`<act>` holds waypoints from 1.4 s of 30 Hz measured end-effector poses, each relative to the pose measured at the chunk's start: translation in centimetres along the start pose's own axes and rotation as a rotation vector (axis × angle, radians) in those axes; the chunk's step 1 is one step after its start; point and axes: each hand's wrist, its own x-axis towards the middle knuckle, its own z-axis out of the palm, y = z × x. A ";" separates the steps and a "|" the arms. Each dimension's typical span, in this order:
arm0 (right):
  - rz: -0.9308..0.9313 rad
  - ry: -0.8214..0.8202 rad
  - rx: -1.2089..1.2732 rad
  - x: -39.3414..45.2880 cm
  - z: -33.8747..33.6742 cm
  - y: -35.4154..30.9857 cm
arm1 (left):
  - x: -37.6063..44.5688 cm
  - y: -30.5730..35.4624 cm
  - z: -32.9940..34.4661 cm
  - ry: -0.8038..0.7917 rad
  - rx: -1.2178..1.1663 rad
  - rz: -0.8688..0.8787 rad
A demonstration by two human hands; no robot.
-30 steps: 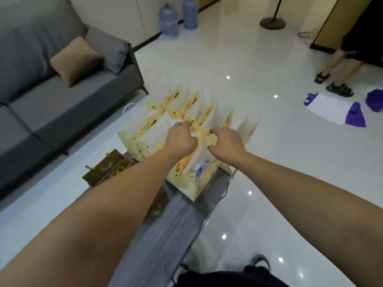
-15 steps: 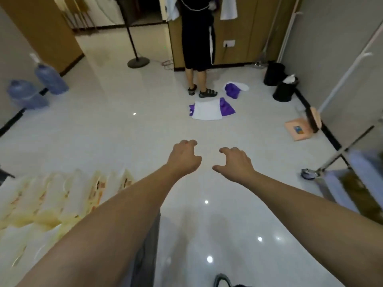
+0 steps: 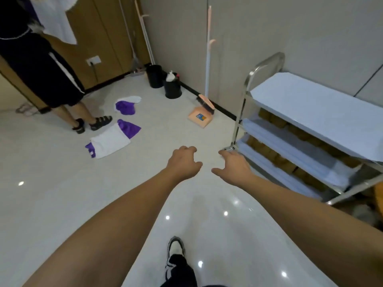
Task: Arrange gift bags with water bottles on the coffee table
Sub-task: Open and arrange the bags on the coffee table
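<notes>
No writing can be read anywhere; the peach dustpan (image 3: pixel 199 119) on the floor carries a small blue and orange sticker, too blurred to make out. The left hand (image 3: pixel 184 162) reaches forward over the glossy white floor (image 3: pixel 62 193) with its fingers loosely curled and nothing in them. The right hand (image 3: pixel 233 165), just beside it and apart from it, is likewise empty, fingers half bent and thumb pointing toward the left hand. Neither gift bags, water bottles nor the coffee table show in this view. To the right stands a steel trolley (image 3: pixel 310 129) with pale blue shelves and brown boxes between them. A broom (image 3: pixel 207 79) leans over the dustpan against the wall, near two black bins (image 3: pixel 163 81). Purple and white cloths (image 3: pixel 113 138) lie beside another person's sandalled feet (image 3: pixel 93 123).
</notes>
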 end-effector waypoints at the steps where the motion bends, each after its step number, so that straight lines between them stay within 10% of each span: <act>1: 0.046 0.028 0.010 0.8 -0.6 0.6 | 1.8 0.7 -0.3 -0.019 0.012 0.046; 17: 0.512 0.224 0.175 12.8 -6.2 7.9 | 25.2 10.3 -0.1 -0.292 0.108 0.439; 42: 0.649 0.238 0.227 43.7 5.9 32.2 | 57.0 17.0 27.3 -0.281 -0.031 0.426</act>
